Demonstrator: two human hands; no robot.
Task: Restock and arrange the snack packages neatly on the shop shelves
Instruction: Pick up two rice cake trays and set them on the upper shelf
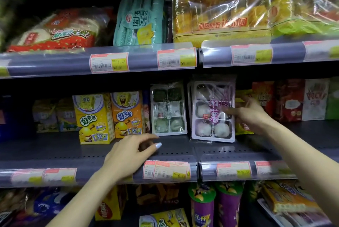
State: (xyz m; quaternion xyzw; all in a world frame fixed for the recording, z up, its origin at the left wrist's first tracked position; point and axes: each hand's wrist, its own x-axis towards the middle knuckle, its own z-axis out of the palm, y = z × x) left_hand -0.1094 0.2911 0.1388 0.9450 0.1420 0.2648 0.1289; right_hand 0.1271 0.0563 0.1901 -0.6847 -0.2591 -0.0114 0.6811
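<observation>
**Hands at the middle shelf, mochi tray held upright**

Dark metal shop shelving fills the view in three tiers, each front rail lined with price tags. On the middle shelf point(174, 148), the right hand point(251, 115) grips the right edge of a purple mochi tray point(213, 112), thumb across its front and the other fingers curled behind, holding it upright near the shelf's front edge. Just beside it on the left stands a green mochi tray point(167, 108), set further back and apart from the purple one. The left hand point(129, 155) hovers over the bare front of the shelf, fingers loosely curled and holding nothing, thumb and forefinger slightly apart.

Left of the green tray stand an orange cartoon box point(127, 114) and a yellow cartoon box point(93, 118), the yellow one nearer the front edge. Behind the right hand lies a yellow snack bag point(241, 98), partly hidden, with Pocky boxes point(300, 100) beyond. The upper shelf carries a teal Swiss roll pack point(140, 19) and large bread bags point(222, 6). Purple cup tubs point(215, 206) stand on the lower tier.
</observation>
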